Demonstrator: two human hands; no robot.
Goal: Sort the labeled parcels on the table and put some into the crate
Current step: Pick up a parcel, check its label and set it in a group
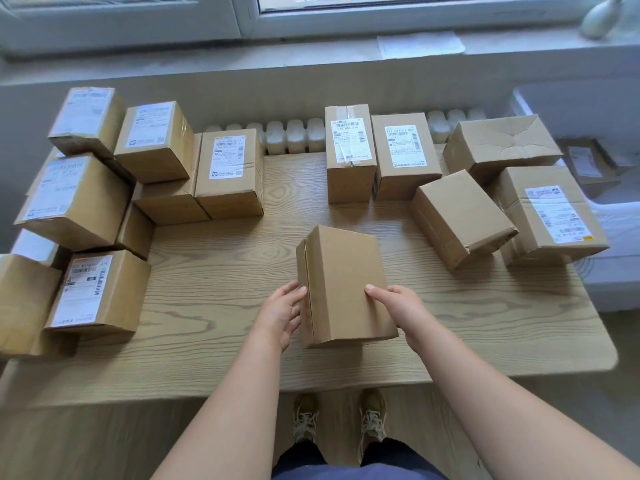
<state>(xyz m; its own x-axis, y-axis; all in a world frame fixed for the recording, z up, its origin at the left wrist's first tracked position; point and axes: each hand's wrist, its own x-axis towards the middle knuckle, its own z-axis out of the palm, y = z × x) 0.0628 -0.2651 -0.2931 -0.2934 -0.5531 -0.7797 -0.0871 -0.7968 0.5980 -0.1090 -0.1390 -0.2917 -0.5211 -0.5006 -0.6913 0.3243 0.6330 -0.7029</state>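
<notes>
Grip: the left grip [282, 315] lies against the left side of the plain parcel [346, 282], with its thumb at the top edge. The right grip [398, 308] clasps the near right corner, thumb flat on top and fingers hidden below the edge. Both hold this one parcel.
Held parcel: brown cardboard with no label showing. Its long side runs away from the person, mid-way along the desk [225, 306] and near the front edge. Whether its base sits fully down cannot be told.
Left end: a pile of labelled parcels [86, 202], stacked and pressed together, white labels facing up.
Back middle: a taped parcel [349, 181] and a second labelled parcel [405, 181] stand side by side, touching.
Right end: a creased parcel [502, 143] sits at the back. A tilted bare parcel [460, 220] is in front of it, and a labelled right-hand parcel [550, 216] lies on another at the desk's edge.
Crate: a pale, blurred crate [620, 271] stands beside the desk's right end, and a box [588, 164] seems to lie in it.
Behind: a white radiator [294, 136], and a window sill [242, 60] with a sheet of paper [420, 45] on it.
Floor: two laced shoes [306, 417].
</notes>
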